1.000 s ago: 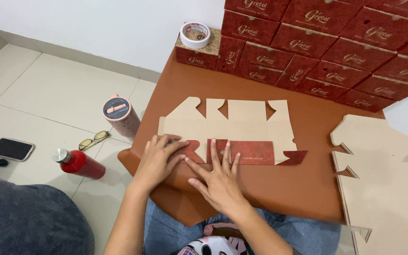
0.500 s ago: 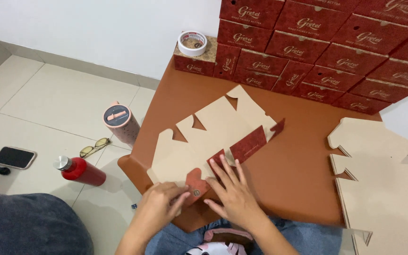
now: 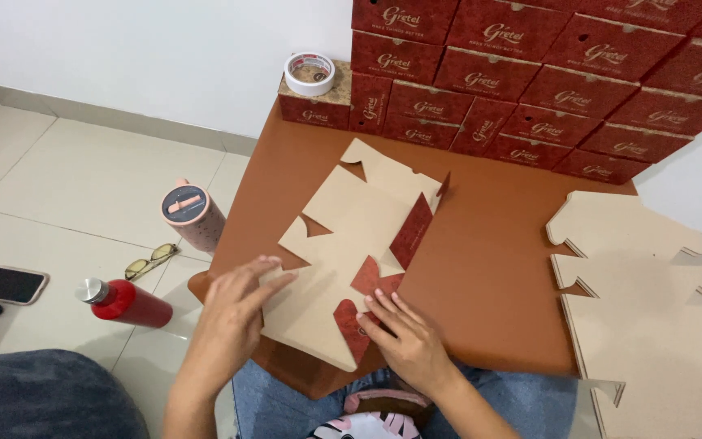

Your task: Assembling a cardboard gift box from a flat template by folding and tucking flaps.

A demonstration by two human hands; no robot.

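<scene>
Pressing flat and open on a die-cut cardboard box blank (image 3: 351, 244), the left hand (image 3: 233, 313) and right hand (image 3: 404, 337) are resting at the brown table's (image 3: 489, 268) near edge; finished red boxes (image 3: 530, 73) are lining its far edge, tape roll (image 3: 309, 73) atop.

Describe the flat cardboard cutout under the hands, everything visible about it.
The cardboard cutout is an unfolded box blank, plain tan on its upturned face, with notched flaps along its edges. Some flaps are folded over, showing a dark red printed side. It lies flat and skewed on the brown table. The left hand presses its near-left edge; the right hand rests on the red flaps.
</scene>
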